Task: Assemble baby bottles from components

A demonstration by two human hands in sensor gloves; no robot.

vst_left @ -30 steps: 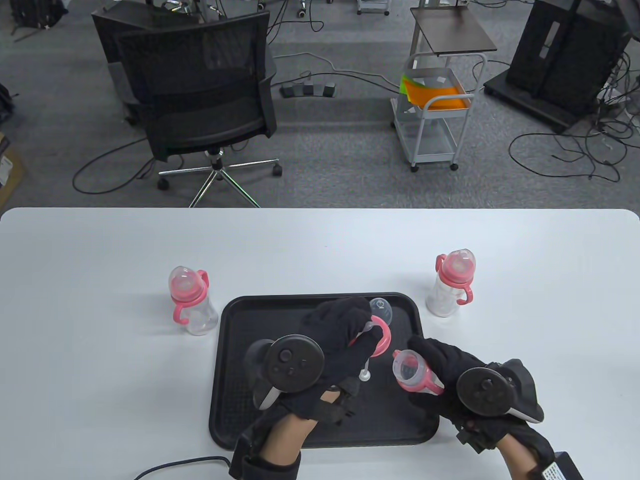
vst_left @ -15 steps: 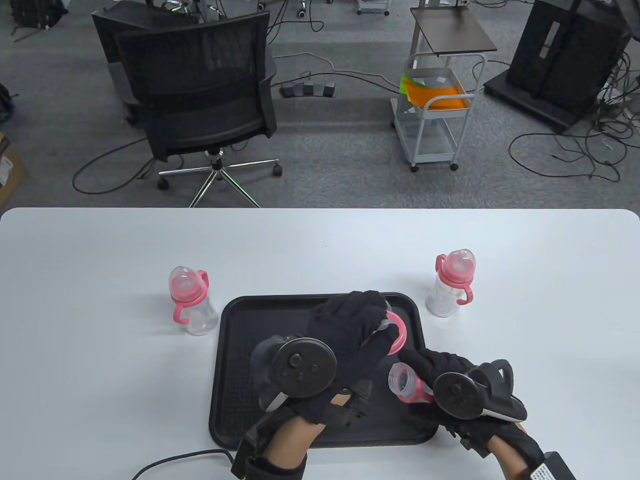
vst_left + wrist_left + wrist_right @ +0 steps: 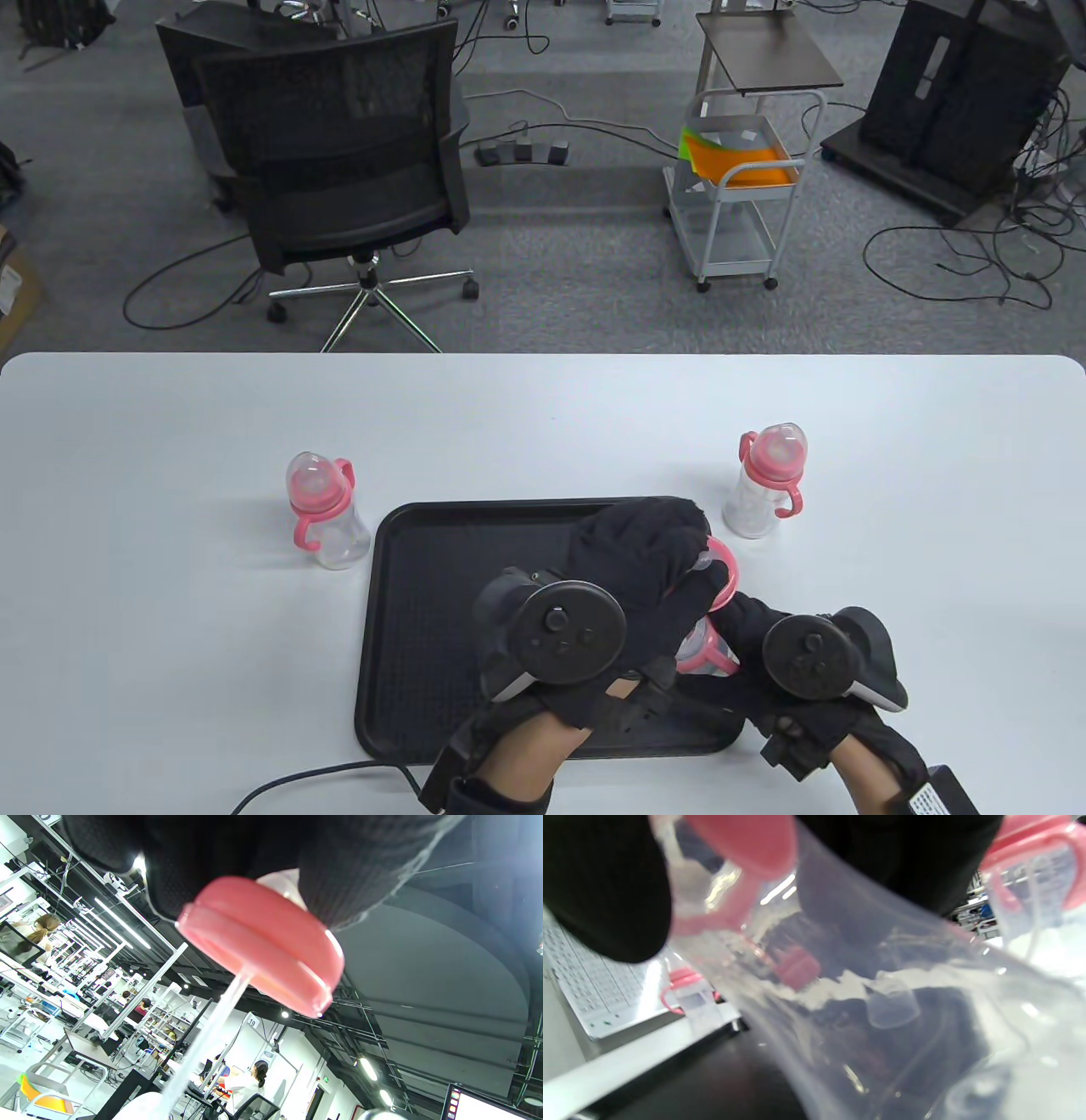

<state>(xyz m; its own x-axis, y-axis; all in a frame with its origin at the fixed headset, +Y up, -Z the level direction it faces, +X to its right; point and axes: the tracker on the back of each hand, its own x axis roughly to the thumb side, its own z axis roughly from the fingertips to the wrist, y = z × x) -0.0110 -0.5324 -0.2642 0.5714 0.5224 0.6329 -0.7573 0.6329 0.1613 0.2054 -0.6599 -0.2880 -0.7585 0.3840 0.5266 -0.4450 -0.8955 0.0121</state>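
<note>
Setting: an open-plan lab or research workspace. Indicators: grey carpet floor point(image 3: 577, 280) crossed by loose cables point(image 3: 959, 255); a black mesh office chair point(image 3: 339, 161) on castors; a white wheeled cart point(image 3: 738, 187) holding orange and green sheets; a black equipment rack point(image 3: 967, 93). The white table point(image 3: 170, 594) stands in the foreground. The left wrist view shows rows of workstations point(image 3: 85, 993), strip ceiling lights point(image 3: 121, 923) and seated staff point(image 3: 254, 1077).

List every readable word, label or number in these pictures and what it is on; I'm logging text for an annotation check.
"19": small white sign in the room behind, left wrist view.
White label on the black box at the table view's bottom right: print too small to read.
Keyboard in the right wrist view: key legends blurred.
Bottles, tray, gloves: no visible text.
</note>
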